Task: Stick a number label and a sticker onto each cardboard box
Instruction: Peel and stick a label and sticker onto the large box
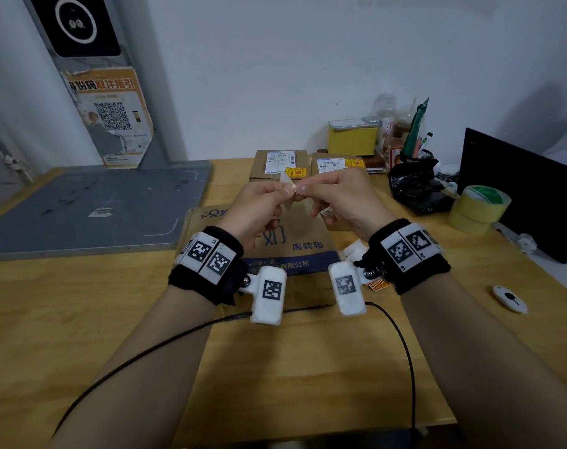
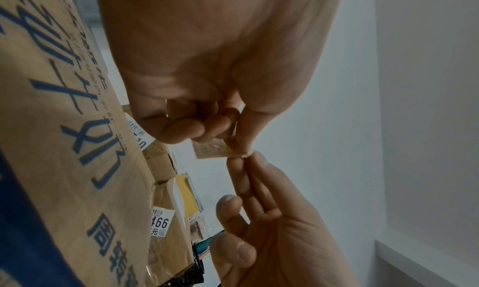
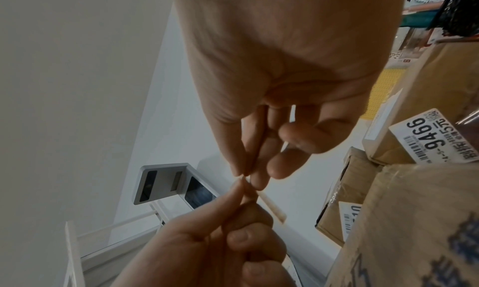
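Both hands meet above the large cardboard box (image 1: 301,251) with blue print. My left hand (image 1: 287,190) pinches a small sticker on its backing paper (image 1: 288,181) between thumb and forefinger. My right hand (image 1: 303,189) pinches the same sticker's corner from the other side. In the left wrist view the sticker (image 2: 210,150) hangs below my left hand (image 2: 239,148), with my right hand (image 2: 247,159) at its edge. Two smaller boxes (image 1: 277,165) (image 1: 338,163) at the back carry white labels and yellow stickers. A box with a "9466" label (image 3: 435,136) lies beside the large one.
A grey metal platform (image 1: 97,205) with an upright post fills the left of the wooden table (image 1: 81,303). Tape rolls (image 1: 479,205), a black bag (image 1: 414,186), a dark screen (image 1: 518,189) and a yellow tin (image 1: 353,139) stand on the right. Loose orange stickers (image 1: 377,284) lie under my right wrist.
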A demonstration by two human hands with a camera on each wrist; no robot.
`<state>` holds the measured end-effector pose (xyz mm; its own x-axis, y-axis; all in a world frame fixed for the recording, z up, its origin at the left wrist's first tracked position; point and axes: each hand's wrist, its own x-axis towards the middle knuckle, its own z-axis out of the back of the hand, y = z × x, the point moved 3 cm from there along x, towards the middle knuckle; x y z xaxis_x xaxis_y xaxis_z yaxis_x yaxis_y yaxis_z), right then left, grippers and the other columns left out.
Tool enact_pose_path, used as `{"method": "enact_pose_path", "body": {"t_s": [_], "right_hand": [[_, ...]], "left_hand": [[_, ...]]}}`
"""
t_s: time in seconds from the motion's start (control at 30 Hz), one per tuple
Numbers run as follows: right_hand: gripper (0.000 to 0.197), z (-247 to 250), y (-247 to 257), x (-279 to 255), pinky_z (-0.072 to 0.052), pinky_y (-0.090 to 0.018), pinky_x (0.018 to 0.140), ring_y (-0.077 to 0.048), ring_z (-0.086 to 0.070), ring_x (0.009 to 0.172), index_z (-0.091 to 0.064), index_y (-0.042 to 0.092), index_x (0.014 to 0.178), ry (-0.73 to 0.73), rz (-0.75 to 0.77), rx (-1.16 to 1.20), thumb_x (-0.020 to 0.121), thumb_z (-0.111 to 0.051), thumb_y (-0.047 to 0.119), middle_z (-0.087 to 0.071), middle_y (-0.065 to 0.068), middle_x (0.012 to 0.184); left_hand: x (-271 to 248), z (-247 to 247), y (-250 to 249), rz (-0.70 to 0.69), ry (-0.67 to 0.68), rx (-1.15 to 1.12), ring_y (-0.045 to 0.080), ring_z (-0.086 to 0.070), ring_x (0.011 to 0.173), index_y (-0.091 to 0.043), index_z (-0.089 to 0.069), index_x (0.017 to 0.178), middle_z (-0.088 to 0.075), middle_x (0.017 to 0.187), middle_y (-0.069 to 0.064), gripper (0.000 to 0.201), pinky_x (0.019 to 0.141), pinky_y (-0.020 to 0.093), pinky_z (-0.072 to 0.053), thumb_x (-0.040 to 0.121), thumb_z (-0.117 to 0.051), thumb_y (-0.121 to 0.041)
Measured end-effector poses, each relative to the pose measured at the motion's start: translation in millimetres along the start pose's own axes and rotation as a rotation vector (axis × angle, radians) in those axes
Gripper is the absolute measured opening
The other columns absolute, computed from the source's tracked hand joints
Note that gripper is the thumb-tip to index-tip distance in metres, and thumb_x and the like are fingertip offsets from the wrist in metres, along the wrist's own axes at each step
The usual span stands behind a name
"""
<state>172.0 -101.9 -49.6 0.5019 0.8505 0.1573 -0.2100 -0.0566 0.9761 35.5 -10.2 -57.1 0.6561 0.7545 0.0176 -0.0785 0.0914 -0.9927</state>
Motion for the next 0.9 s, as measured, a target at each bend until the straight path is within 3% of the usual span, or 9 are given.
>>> {"method": "enact_pose_path", "body": {"t_s": [0.2,0.37,0.53,0.67,0.9], "right_hand": [[0.008,0.1,0.6,0.2,-0.037,-0.021,0.040,-0.017,-0.061,0.056,-0.081,0.012,0.086,-0.028,-0.027,0.005,0.088,-0.076,0.017,-0.079,-0.005,0.084],[0.013,2.0,0.8,1.4,-0.034,-0.020,0.037,-0.016,-0.059,0.054,-0.079,0.008,0.094,-0.063,-0.060,0.000,0.091,-0.073,0.019,-0.076,-0.002,0.080],[0.013,3.6,2.7,-1.0,-0.033,-0.019,0.038,-0.016,-0.058,0.051,-0.077,0.008,0.095,-0.098,-0.080,0.026,0.092,-0.071,0.019,-0.075,-0.002,0.077],[0.013,6.2,2.8,-1.2,-0.033,-0.022,0.041,-0.017,-0.056,0.048,-0.075,0.006,0.096,-0.142,-0.110,0.061,0.092,-0.069,0.017,-0.074,-0.003,0.075],[0.016,9.4,1.2,0.1,-0.033,-0.023,0.041,-0.018,-0.052,0.045,-0.073,0.005,0.092,-0.211,-0.121,0.107,0.091,-0.068,0.019,-0.072,-0.008,0.077]], "left_hand": [[-1.6,-0.3,-1.5,0.014,-0.002,-0.022,0.007,-0.045,0.061,-0.010,-0.072,0.110,-0.053,0.072,-0.005,0.019,0.053,0.022,-0.040,0.101,-0.057,-0.017],[-3.0,-0.2,-1.9,0.021,-0.017,-0.043,0.008,-0.042,0.057,-0.016,-0.069,0.095,-0.042,0.068,-0.005,0.013,0.052,0.024,-0.035,0.100,-0.057,-0.016],[-1.8,2.4,-0.2,0.034,-0.039,-0.048,0.008,-0.044,0.057,-0.017,-0.068,0.092,-0.042,0.067,-0.005,0.013,0.050,0.024,-0.036,0.099,-0.057,-0.017],[-2.6,5.2,-1.4,0.069,-0.063,-0.084,0.010,-0.042,0.056,-0.019,-0.060,0.078,-0.040,0.063,-0.005,0.020,0.051,0.026,-0.033,0.098,-0.056,-0.017],[-2.6,11.4,-0.5,0.098,-0.101,-0.120,0.010,-0.041,0.055,-0.021,-0.054,0.075,-0.040,0.059,-0.007,0.022,0.051,0.027,-0.033,0.096,-0.056,-0.018]]}}
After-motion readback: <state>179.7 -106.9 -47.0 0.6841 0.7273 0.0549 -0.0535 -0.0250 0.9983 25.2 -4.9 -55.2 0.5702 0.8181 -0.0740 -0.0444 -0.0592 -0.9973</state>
